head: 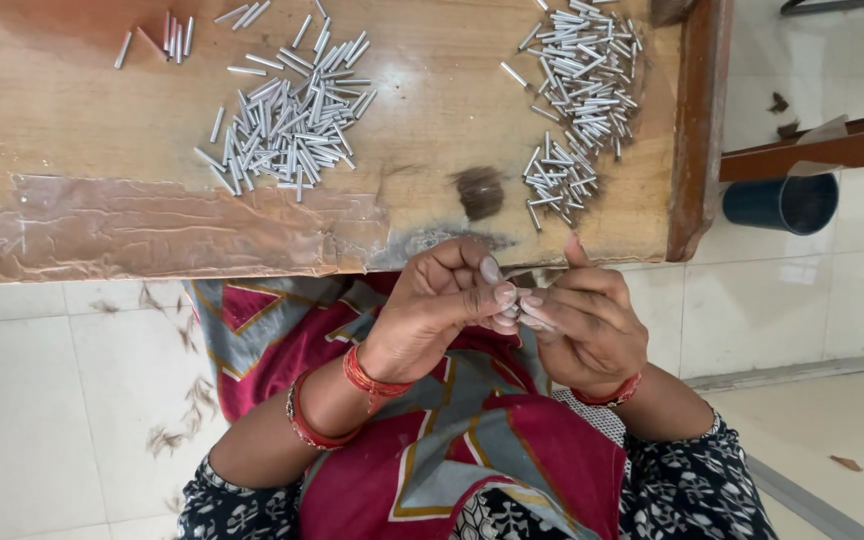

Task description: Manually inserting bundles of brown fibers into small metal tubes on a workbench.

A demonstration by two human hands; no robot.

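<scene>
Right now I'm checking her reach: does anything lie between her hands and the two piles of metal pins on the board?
Nothing visible does. Both hands hold pins just off the board's edge; bare wood separates them from the left pile and right pile.

Item: small silver metal tube (pixel 524 308), short and slim, which I see pinched between the fingertips of my left hand (pixel 432 310) and right hand (pixel 587 325). Mostly hidden by fingers. Position: centre of frame, just below the table edge.
</scene>
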